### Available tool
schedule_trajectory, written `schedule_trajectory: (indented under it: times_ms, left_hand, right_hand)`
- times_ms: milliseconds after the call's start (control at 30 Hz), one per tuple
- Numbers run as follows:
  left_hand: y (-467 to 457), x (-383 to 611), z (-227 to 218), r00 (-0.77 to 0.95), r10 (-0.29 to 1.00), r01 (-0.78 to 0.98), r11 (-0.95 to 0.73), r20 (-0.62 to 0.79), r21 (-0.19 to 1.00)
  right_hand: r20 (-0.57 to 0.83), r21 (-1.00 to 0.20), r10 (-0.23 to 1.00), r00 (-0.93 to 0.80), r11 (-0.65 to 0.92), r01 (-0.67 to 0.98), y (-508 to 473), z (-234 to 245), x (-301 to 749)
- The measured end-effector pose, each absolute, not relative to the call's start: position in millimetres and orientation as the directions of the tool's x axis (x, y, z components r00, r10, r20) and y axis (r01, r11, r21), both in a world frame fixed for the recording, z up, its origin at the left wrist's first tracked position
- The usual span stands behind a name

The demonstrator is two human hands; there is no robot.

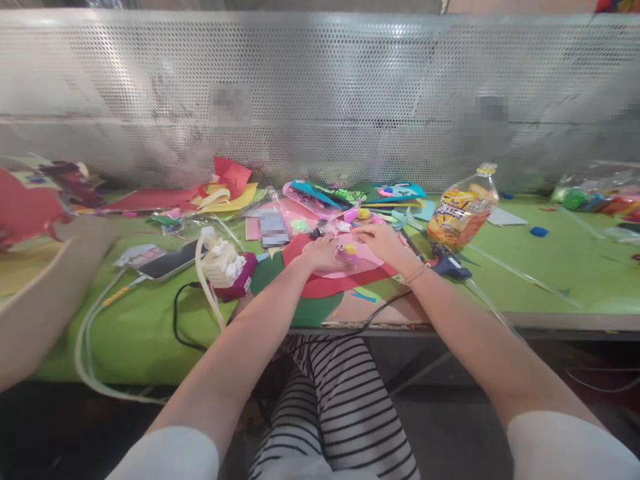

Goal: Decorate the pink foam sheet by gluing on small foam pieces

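Note:
My left hand (325, 255) rests palm down on a pink paper shape (356, 257), its fingers stretched forward. A small yellow and pink piece (349, 249) lies beside those fingers. My right hand (383, 241) reaches over the pink shape's right side, fingers apart and pointing left; nothing shows in its grasp. Beneath the pink shape is a larger red paper piece (320, 285), lying over dark green paper (275, 277). Just beyond my hands are small bright craft bits (357, 215). Close to my right wrist lies a dark blue glue gun (451, 265).
A plastic bottle (463, 210) stands to the right, and a purple-and-white power adapter (230, 270) with cables to the left. A phone (175, 259) lies near it. Another person's arm (55, 280) reaches in at far left. Behind the green table (530, 267) rises a perforated metal panel (320, 87).

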State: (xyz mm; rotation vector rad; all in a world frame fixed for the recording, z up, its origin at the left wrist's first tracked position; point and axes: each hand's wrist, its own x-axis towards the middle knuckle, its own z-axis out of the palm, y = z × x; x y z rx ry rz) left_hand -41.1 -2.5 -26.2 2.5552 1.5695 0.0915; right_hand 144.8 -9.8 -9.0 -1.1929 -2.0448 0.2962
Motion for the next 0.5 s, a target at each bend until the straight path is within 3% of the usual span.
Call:
schedule_trajectory:
  times_ms: [167,500]
  left_hand:
    - [-1,-42,-27,0.467,0.884,0.875,-0.460,-0.013,0.150]
    - [-1,-44,-27,0.479,0.877,0.868,-0.471,-0.016,0.154]
  right_hand:
    - [0.467,-0.659,0.854,-0.230,0.510,0.553,-15,-4,143]
    - [0.456,-0.543,0.851,-0.260,0.498,0.676,-14,0,143]
